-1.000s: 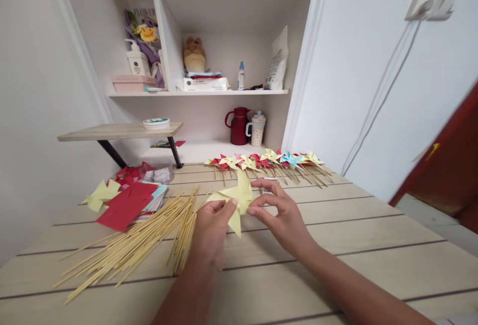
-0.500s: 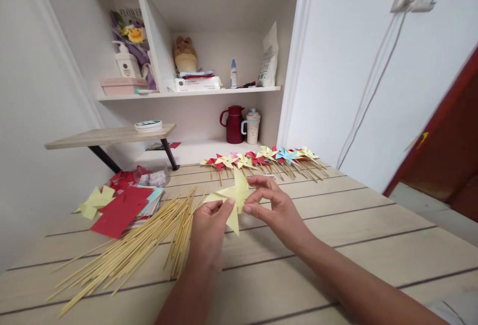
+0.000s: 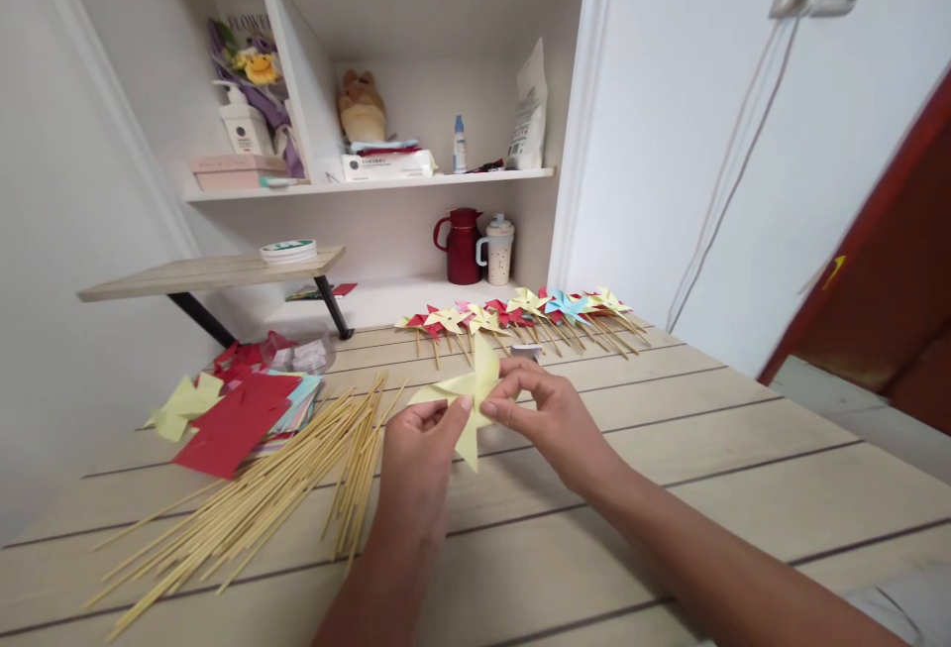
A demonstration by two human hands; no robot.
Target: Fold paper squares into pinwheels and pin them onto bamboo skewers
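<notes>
while the left hand (image 3: 420, 439) and right hand (image 3: 550, 419) pinch a folded pale yellow paper pinwheel (image 3: 465, 394) in closed fingers, it hangs above the pale wooden desk (image 3: 669, 449), right of loose bamboo sticks (image 3: 260, 498).

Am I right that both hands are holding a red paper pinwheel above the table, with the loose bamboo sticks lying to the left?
Not quite: the paper pinwheel is yellow, not red, as the head view shows. The left hand and right hand do hold it above the table, and the loose bamboo sticks lie to the left.
</notes>
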